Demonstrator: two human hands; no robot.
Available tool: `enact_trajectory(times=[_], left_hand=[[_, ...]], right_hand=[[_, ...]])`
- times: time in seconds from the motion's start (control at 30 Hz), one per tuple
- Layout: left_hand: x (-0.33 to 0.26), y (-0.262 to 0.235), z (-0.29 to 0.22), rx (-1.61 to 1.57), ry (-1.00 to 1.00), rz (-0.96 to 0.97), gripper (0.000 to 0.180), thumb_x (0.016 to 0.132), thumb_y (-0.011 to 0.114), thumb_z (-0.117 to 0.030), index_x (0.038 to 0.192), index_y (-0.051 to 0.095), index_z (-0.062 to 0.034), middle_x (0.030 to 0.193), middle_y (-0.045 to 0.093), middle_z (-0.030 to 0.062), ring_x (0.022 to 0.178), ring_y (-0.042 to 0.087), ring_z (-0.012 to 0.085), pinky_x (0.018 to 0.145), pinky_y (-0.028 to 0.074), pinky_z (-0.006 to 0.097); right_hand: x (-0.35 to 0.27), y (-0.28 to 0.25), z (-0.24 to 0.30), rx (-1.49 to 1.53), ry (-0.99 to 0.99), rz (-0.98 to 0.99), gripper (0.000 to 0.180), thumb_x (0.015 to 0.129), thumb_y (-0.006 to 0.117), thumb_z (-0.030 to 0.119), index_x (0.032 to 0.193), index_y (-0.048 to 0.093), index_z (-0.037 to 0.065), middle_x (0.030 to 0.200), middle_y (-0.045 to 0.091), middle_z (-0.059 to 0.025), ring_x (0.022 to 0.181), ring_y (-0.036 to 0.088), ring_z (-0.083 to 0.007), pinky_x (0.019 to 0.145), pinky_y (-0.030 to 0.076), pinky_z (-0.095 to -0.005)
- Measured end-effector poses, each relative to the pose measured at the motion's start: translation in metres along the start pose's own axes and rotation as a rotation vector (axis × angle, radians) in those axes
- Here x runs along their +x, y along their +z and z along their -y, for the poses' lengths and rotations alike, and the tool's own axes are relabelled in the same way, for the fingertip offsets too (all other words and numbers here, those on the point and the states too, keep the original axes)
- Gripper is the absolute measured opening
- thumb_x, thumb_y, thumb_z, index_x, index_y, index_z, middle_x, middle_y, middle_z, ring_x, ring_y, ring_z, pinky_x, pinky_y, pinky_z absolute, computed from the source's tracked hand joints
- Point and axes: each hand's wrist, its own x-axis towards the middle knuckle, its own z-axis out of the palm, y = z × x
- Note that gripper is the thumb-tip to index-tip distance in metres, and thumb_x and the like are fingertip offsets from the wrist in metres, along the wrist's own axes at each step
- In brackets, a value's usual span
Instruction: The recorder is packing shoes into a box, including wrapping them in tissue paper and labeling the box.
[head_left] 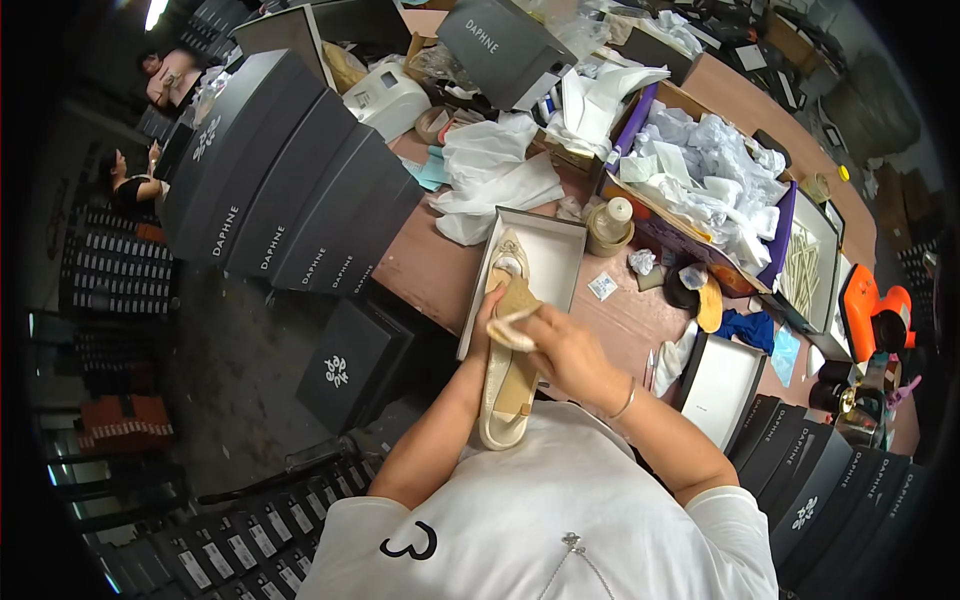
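Head view, dark shoeboxes (290, 190), white open box (548, 262)

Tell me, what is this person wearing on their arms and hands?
Both forearms are bare below short white T-shirt sleeves. The right hand wears no glove; a thin bracelet circles its wrist. The left hand is bare too.

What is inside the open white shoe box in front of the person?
The open white shoe box looks mostly bare inside. The cream shoe, held by both hands, overlaps its near left part and hides whatever lies beneath.
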Motion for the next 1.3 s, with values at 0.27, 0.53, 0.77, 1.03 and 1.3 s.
enact_trajectory(times=[0.27,0.53,0.77,1.03,1.3], left_hand=[[-0.018,0.006,0.016,-0.031,-0.018,-0.251,0.059,0.087,0.050,-0.056,0.122,0.054,-0.0092,0.102,0.060,0.0121,0.096,0.062,0.0265,0.078,0.053,0.039],[-0.014,-0.006,0.019,-0.068,0.008,-0.097,0.059,0.090,0.045,-0.055,0.128,0.051,-0.0102,0.101,0.059,0.0120,0.091,0.062,0.0269,0.077,0.053,0.039],[-0.009,0.007,0.016,-0.025,0.018,-0.050,0.054,0.092,0.043,-0.051,0.127,0.049,-0.0106,0.100,0.057,0.0125,0.088,0.061,0.0292,0.075,0.054,0.041],[-0.002,0.006,0.019,-0.033,-0.025,-0.008,0.060,0.092,0.041,-0.051,0.136,0.044,-0.0099,0.102,0.058,0.0155,0.090,0.063,0.0316,0.079,0.053,0.044],[-0.009,0.042,0.008,0.149,-0.090,0.146,0.066,0.095,0.038,-0.050,0.145,0.032,-0.0081,0.105,0.061,0.0163,0.097,0.063,0.0268,0.083,0.052,0.037]], right_hand=[[-0.052,0.018,0.016,0.369,-0.070,0.343,0.019,0.077,0.063,0.005,0.095,0.058,0.005,0.091,0.056,-0.0110,0.082,0.061,-0.0302,0.069,0.052,-0.0393],[-0.045,0.017,0.010,-0.092,0.036,-0.005,0.038,0.069,0.067,0.004,0.106,0.056,0.010,0.096,0.056,-0.0098,0.076,0.061,-0.0312,0.062,0.052,-0.0400],[-0.047,0.013,0.014,-0.139,-0.050,-0.045,0.022,0.076,0.062,0.009,0.097,0.054,0.011,0.087,0.054,-0.0070,0.074,0.061,-0.0240,0.053,0.050,-0.0363],[-0.056,0.010,0.012,-0.215,-0.094,-0.044,0.015,0.075,0.060,0.011,0.089,0.053,0.010,0.081,0.054,-0.0063,0.070,0.061,-0.0250,0.053,0.049,-0.0363],[-0.025,-0.023,0.012,-0.312,0.051,-0.189,0.020,0.072,0.066,0.014,0.085,0.051,0.011,0.073,0.051,-0.0057,0.069,0.061,-0.0254,0.054,0.050,-0.0361]])
